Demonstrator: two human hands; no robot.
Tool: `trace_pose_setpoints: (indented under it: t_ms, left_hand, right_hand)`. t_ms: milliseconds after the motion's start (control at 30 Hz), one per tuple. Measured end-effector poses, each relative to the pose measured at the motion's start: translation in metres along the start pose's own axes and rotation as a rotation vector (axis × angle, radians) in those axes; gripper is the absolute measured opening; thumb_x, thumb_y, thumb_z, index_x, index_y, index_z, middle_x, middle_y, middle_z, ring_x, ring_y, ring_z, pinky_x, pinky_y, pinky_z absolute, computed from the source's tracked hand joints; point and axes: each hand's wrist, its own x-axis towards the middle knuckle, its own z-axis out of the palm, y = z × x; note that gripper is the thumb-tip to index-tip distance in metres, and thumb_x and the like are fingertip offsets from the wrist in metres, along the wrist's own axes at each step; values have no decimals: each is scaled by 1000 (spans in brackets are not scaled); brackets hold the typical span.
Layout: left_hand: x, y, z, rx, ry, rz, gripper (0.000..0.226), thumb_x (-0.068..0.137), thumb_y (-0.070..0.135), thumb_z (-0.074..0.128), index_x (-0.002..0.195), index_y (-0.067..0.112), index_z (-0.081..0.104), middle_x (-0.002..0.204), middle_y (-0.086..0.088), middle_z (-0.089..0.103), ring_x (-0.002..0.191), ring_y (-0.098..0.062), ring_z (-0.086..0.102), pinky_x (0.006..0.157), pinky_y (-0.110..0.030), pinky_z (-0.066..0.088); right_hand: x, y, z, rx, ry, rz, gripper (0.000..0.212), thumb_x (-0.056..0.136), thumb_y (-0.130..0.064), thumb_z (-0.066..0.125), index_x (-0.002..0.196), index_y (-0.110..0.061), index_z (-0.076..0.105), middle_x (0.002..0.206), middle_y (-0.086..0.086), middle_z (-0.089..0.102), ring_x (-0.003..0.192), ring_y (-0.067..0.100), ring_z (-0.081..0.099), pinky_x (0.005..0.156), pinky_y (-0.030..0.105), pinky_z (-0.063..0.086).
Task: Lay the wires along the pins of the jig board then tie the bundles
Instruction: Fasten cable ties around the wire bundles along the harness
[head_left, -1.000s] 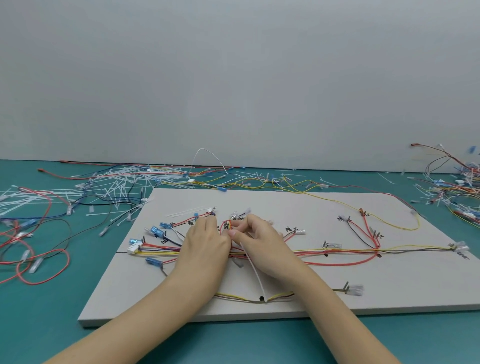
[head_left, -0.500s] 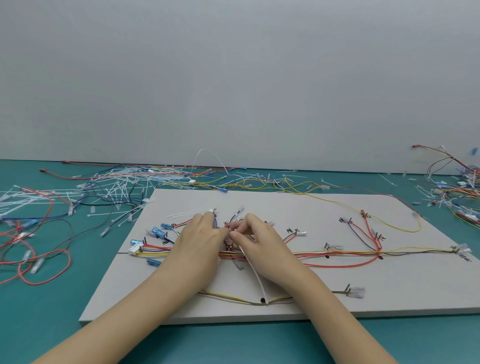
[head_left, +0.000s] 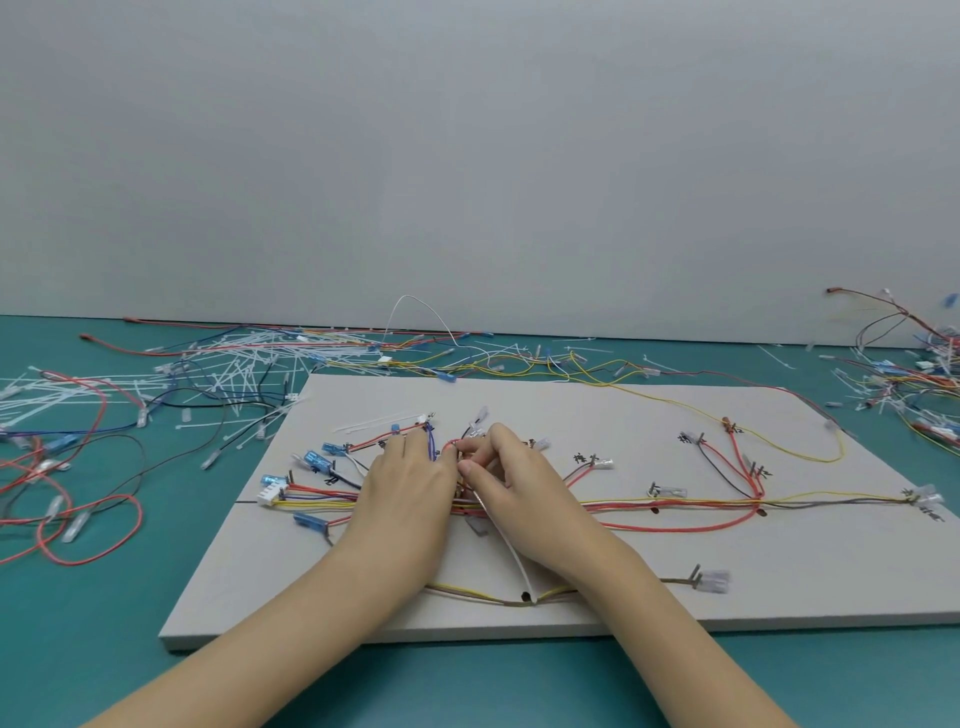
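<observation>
A light grey jig board (head_left: 597, 582) lies on the teal table, with red, yellow, blue and black wires (head_left: 675, 504) routed along its pins into a long horizontal bundle. My left hand (head_left: 410, 493) rests palm down on the bundle left of centre, its fingers curled onto the wires. My right hand (head_left: 511, 475) sits beside it, thumb and fingers pinching a white cable tie (head_left: 511, 556) at the bundle; the tie's tail runs down toward the board's front edge. A spare white cable tie (head_left: 379, 422) lies on the board behind my left hand.
Loose cable ties and wires (head_left: 218, 374) are heaped on the table left of and behind the board. Red wire loops (head_left: 78, 525) lie at far left. A second tangle of wires (head_left: 914, 384) sits at far right. A grey wall rises behind the table.
Both hands have shifted slightly toward the back of the board and stay together at the bundle. My right fingers have worked the cable tie closer to the wires.
</observation>
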Motion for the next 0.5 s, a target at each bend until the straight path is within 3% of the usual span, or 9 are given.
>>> trace_pose_setpoints:
  t_ms: [100,167,333,500]
  left_hand:
    - [2,-2,-1,-81,-39,-22,57,89,9,49,141,22,32,127,-6,38,120,-25,36,93,-30,36]
    - [5,-5,-1,-147,-66,-43,53,88,6,49,138,21,36,126,-6,39,119,-25,38,94,-31,36]
    - [15,-15,-5,-378,-155,-87,41,91,5,44,131,17,47,123,-10,46,118,-29,41,96,-33,34]
    - [19,-22,-4,-462,-179,-62,42,90,1,43,125,18,56,112,-8,48,112,-27,44,90,-31,36]
  right_hand:
    - [1,0,1,5,-13,5,20,97,-19,51,79,-19,44,96,-22,59,102,2,58,76,21,42]
    - [1,0,3,5,-16,4,20,97,-19,51,78,-20,44,97,-22,57,98,0,58,73,19,41]
    - [4,-2,4,-66,14,-8,19,97,-18,52,79,-20,45,100,1,57,85,16,54,76,32,42]
    - [5,-2,3,-82,-9,14,19,97,-20,51,79,-21,46,100,1,62,100,20,56,88,41,45]
